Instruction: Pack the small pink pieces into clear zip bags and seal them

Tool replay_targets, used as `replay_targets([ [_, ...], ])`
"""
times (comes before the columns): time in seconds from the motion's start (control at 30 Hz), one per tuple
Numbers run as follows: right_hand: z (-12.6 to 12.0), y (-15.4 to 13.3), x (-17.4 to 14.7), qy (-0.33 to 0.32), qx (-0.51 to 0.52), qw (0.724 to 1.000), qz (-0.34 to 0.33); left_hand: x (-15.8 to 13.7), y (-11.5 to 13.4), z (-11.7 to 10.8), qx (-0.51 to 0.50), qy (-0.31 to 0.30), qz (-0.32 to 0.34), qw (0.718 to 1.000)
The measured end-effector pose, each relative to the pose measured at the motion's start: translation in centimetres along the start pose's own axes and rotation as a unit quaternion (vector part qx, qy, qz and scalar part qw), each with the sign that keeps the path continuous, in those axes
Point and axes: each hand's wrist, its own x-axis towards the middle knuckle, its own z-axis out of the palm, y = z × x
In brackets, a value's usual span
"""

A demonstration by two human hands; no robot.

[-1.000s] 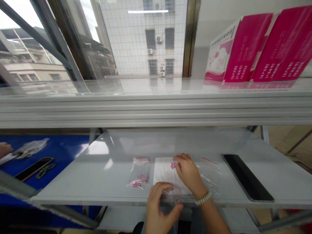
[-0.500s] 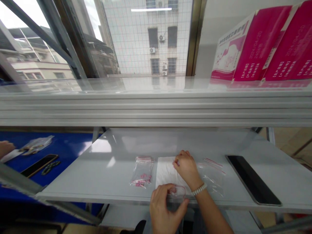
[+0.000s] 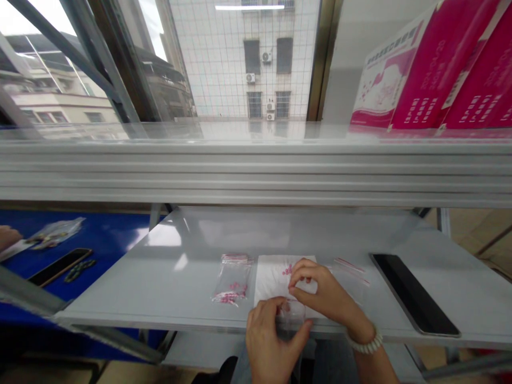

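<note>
My left hand point(image 3: 268, 338) is curled round a small clear plastic bag point(image 3: 294, 313), with the thumb at the near side and the fingers at the far side. Something pinkish shows by the fingertips. Just above the bag's far edge is my right hand point(image 3: 320, 290), thumb and forefinger pinched together; whatever they hold is too small to make out. Several pink beads point(image 3: 287, 270) lie on a white sheet point(image 3: 266, 277) beyond the hands. Left of the sheet lies a clear zip bag point(image 3: 232, 280) with more pink beads. Clear zip bags point(image 3: 352, 274) lie partly behind my right hand.
A dark phone point(image 3: 414, 293) lies on the right of the grey shelf point(image 3: 160, 288). Above runs a higher shelf edge point(image 3: 240, 170) bearing pink boxes point(image 3: 432, 69). At the far left, another person's hand point(image 3: 8, 237), a phone point(image 3: 60, 266) and a bracelet point(image 3: 80, 270) are over a blue table.
My right hand has moved from the white sheet back toward me to the bag's edge, uncovering the pink beads. My left hand keeps its place round the bag.
</note>
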Motion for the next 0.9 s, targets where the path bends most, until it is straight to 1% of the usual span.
replay_targets([
  [0.07,-0.3,0.1,-0.6,-0.036,0.041,0.998,-0.018,0.0,0.1,0.0,-0.002,0.003,-0.001,1.0],
  [0.13,0.0,0.4,-0.6,-0.04,0.034,0.999,-0.011,0.1,0.2,-0.1,-0.002,0.007,-0.003,1.0],
  [0.27,1.6,1.7,0.9,0.019,-0.041,0.999,0.029,0.2,0.2,-0.1,-0.007,0.005,0.001,1.0],
  [0.33,2.5,2.4,1.8,0.038,-0.069,0.996,0.038,0.2,0.1,-0.1,-0.01,0.0,0.002,1.0],
  [0.47,3.8,3.2,3.1,0.046,-0.103,0.993,0.045,0.0,-0.2,0.0,-0.018,-0.007,-0.003,1.0],
  [0.57,4.1,3.5,3.4,0.047,-0.106,0.992,0.042,0.0,-0.3,-0.1,-0.025,-0.016,-0.003,1.0],
  [0.67,3.5,3.0,3.1,0.051,-0.089,0.994,0.032,0.0,-0.4,-0.1,-0.029,-0.017,-0.005,0.999],
  [0.77,2.2,1.7,2.1,0.044,-0.059,0.997,0.012,0.0,-0.4,-0.2,-0.034,-0.02,-0.01,0.999],
  [0.83,1.2,0.6,1.2,0.02,-0.024,1.0,-0.005,0.0,-0.3,-0.2,-0.034,-0.022,-0.014,0.999],
  [0.9,0.3,-0.2,0.4,-0.02,0.019,0.999,-0.021,0.0,-0.3,-0.2,-0.03,-0.023,-0.02,0.999],
])
